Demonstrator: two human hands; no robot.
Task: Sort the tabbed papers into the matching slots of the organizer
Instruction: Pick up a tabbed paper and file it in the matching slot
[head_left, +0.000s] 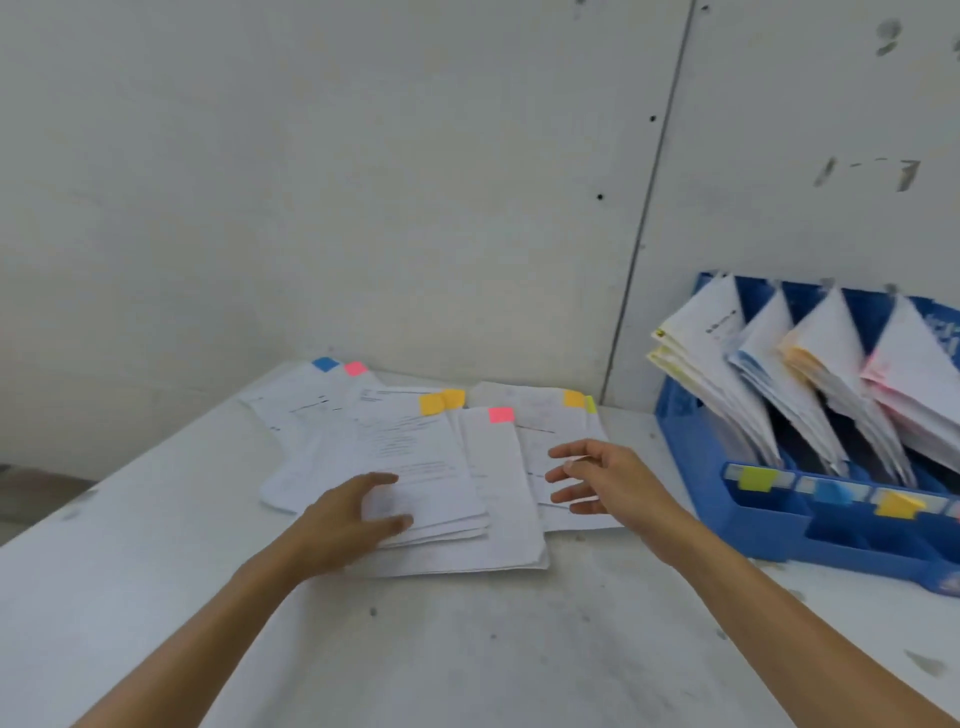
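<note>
Pale wall panels (363, 182) with a dark seam stand behind a scuffed white table (467, 649), seen from the head camera. Left of centre on it lies a fanned-out heap of white tabbed papers (509, 519). Their coloured tabs all sit at the far edge, probably so each colour reads at a glance. Uppermost is a sheaf with an orange tab (431, 404), and just beside it a sheet with a pink tab (501, 414). The left hand (343, 525) has its grip curled round the near left corner of the orange-tabbed sheaf, likely to lift it free of the heap. The right hand (613, 483) hovers over the right-hand sheets with its grip wide, fingers spread and holding nothing, seemingly ready to steady or take a sheet. At the table's right stands a blue plastic organizer (779, 535), its slots already holding leaning filed sheets (717, 374). Front labels in yellow-green (753, 478), blue (834, 492) and orange (896, 505) mark which slot takes which colour. Much looks sorted, but the heap is not yet filed
</note>
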